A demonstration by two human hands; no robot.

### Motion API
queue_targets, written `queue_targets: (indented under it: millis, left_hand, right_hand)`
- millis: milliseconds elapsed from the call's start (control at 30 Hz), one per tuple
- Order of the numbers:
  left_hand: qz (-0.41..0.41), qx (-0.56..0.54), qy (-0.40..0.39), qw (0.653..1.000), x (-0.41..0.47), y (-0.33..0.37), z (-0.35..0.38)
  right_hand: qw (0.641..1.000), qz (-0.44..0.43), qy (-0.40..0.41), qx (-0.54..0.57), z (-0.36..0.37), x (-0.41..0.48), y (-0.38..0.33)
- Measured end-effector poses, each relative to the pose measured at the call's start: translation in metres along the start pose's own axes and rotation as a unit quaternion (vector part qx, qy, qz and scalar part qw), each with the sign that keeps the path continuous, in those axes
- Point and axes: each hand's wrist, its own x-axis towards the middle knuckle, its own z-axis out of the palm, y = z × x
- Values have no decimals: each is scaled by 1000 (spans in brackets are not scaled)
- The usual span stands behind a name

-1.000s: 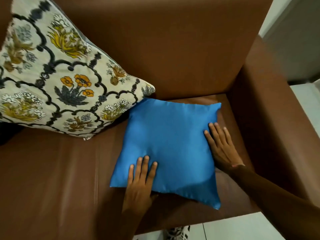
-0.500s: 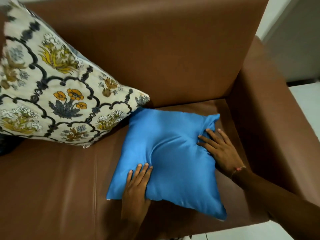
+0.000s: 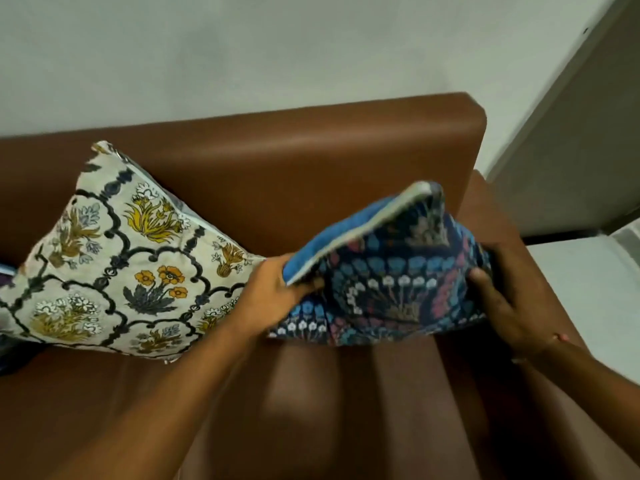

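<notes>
A small cushion [image 3: 391,271] is lifted off the seat of a brown sofa [image 3: 311,161] and tipped up. Its dark blue flowered side faces me and its plain blue side faces away, with a pale seam along the top edge. My left hand [image 3: 273,289] grips its left edge, thumb on the patterned side. My right hand [image 3: 502,299] grips its right edge, fingers curled round it. The cushion's lower edge hangs just above the seat, near the sofa's right armrest.
A larger cream cushion [image 3: 117,258] with yellow flowers and dark scalloped lines leans against the sofa back at the left, touching my left hand. A white wall [image 3: 277,46] rises behind. The right armrest [image 3: 485,216] and pale floor [image 3: 588,289] lie to the right.
The cushion lay flat on the seat, plain blue side up, under both hands. Both hands have taken hold of its edges, lifted it and turned it, showing the patterned side. My view has tilted up.
</notes>
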Motion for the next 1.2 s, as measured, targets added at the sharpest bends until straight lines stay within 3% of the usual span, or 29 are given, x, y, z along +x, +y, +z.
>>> queue_targets:
  millis: [233, 333, 567, 800, 1000, 1200]
  left_hand:
    - [-79, -41, -91, 992, 96, 0, -11]
    - [-93, -41, -54, 993, 114, -9, 2]
    - [13, 138, 107, 985, 101, -17, 21]
    - [113, 232, 95, 962, 77, -11, 6]
    - [222, 348, 180, 893, 55, 13, -78]
    - [167, 418, 278, 849, 12, -2, -234]
  right_hand:
    - [995, 66, 68, 26, 40, 90, 24]
    - [992, 108, 64, 3, 68, 111, 50]
    - [979, 191, 71, -20, 83, 115, 68]
    - [961, 243, 133, 9, 66, 98, 42]
    - [955, 162, 245, 45, 54, 121, -38]
    - [962, 49, 252, 90, 80, 164, -168]
